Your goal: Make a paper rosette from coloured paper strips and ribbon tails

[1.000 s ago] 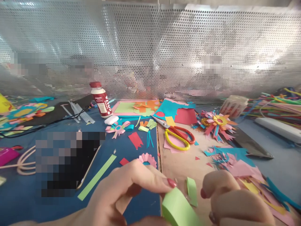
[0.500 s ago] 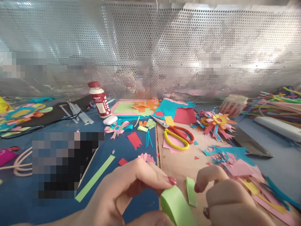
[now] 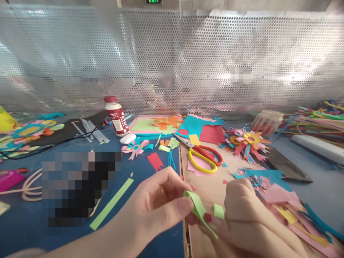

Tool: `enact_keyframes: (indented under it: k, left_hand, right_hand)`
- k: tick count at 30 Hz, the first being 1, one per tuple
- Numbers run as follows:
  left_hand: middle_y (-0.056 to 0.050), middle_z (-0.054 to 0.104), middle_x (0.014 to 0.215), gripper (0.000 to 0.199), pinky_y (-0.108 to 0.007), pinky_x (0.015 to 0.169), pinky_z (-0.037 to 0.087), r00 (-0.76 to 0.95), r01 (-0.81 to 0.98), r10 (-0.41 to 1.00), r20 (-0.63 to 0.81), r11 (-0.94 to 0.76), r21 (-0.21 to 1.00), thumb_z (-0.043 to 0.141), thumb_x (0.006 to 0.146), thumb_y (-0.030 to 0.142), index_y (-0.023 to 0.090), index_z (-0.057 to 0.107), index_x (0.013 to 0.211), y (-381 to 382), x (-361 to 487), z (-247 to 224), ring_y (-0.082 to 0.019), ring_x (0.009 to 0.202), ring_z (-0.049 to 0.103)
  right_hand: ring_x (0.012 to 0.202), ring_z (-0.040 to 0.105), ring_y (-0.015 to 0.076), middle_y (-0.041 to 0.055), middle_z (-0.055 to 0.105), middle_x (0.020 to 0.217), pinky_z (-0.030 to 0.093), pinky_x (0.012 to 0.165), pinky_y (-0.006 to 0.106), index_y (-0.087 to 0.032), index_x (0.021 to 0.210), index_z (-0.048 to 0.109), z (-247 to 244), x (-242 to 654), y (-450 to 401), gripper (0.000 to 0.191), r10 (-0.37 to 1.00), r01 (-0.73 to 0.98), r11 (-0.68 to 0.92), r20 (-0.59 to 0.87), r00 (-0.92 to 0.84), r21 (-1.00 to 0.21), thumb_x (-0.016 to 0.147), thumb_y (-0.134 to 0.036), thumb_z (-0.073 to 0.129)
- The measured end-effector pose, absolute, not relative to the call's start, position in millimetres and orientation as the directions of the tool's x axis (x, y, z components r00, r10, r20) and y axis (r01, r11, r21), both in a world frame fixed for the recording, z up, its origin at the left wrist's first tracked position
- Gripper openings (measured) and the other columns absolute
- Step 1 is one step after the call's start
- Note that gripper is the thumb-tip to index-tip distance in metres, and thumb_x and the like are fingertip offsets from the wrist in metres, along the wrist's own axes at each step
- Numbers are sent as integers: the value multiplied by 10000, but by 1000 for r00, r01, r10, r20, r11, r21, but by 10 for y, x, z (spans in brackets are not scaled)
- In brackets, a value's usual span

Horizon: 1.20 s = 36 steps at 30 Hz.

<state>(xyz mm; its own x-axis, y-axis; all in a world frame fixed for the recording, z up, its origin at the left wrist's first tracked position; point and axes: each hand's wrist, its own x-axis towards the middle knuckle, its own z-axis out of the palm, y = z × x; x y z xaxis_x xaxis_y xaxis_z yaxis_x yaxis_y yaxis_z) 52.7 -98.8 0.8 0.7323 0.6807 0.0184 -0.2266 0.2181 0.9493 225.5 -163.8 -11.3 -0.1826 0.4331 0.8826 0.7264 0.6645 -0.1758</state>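
A folded light-green paper strip (image 3: 198, 207) is pinched by my left hand (image 3: 158, 208), its looped top end between thumb and fingers. My right hand (image 3: 249, 215) grips the lower part of the same strip with thumb and fingertips. Partly hidden behind the right hand lies a short green paper piece (image 3: 218, 210) on the wooden board. A longer green strip (image 3: 112, 204) rests flat left of my left wrist. Beyond the hands lie scissors (image 3: 191, 161) with yellow and red handles, and a notched red paper piece (image 3: 155, 162).
A bottle (image 3: 117, 118) and a white case (image 3: 128, 139) stand back left. Paper flowers (image 3: 248, 141) and pink scraps (image 3: 279, 195) lie right, near a dark flat slab (image 3: 285, 165). A perforated metal screen (image 3: 204, 53) closes the back.
My right hand has moved left and now grips the strip's lower part. The strip has turned more edge-on. My left hand now covers the pink paper flower, and the view has tilted up slightly.
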Motion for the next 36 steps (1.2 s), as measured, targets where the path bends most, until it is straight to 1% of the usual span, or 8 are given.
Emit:
enact_keyframes:
  k: [4,7,11,14,19,26,31,36]
  left_hand:
    - [13,624,739,91,-222,701,475,718,-155,693,-65,250,956,587,840,247,178,566,785,-961,563,42,-98,695,594]
    - [19,621,739,79,-205,685,471,668,-157,744,-13,158,975,579,843,261,196,563,802,-961,540,31,-101,704,589]
    - [19,620,763,65,-167,593,455,494,-23,853,169,-181,983,602,816,280,233,562,837,-921,478,-43,-118,730,589]
    - [7,631,798,111,-186,612,468,421,140,849,318,-407,903,623,789,268,251,565,883,-875,455,-84,-159,809,608]
    - [5,637,795,76,-221,703,475,481,248,772,416,-575,780,621,780,234,237,576,841,-875,463,-4,-162,779,620]
    - [-6,617,753,116,-240,623,472,526,193,794,304,-459,867,535,838,331,225,582,839,-916,438,72,-162,711,612]
    - [17,555,593,236,-240,604,441,252,-95,903,349,-336,937,434,887,349,214,597,783,-772,450,16,-127,570,541]
    - [35,496,515,182,-201,493,392,117,-322,965,234,-186,928,517,827,304,175,599,728,-630,463,23,-92,466,453]
  right_hand:
    - [478,429,112,-34,472,531,397,501,268,-206,702,538,-147,2217,-1611,153,501,694,661,857,-123,-287,789,-84,572]
    - [518,440,116,-26,485,582,401,520,264,-200,793,551,-148,2235,-1530,140,516,673,681,842,-160,-289,790,-61,566]
    - [646,530,165,45,574,709,433,585,295,-144,906,560,-146,2310,-1366,137,483,785,611,833,-271,-99,798,-203,620]
    - [609,501,171,42,548,650,397,546,289,-143,744,563,-151,2333,-1297,115,517,832,551,756,-402,65,815,-231,578]
    - [493,380,127,-10,448,542,286,466,265,-172,576,493,-170,2290,-1309,260,524,820,556,709,-472,135,833,-143,480]
    - [489,323,127,-19,435,554,240,466,283,-184,591,460,-219,2344,-1316,267,484,708,693,639,-598,138,848,-119,427]
    - [476,273,123,-29,376,538,189,446,287,-203,578,393,-112,2346,-1361,288,488,728,685,717,-497,38,837,-77,394]
    - [470,294,114,-26,391,539,221,441,270,-202,587,391,41,2358,-1276,302,477,688,718,646,-596,104,850,-62,350]
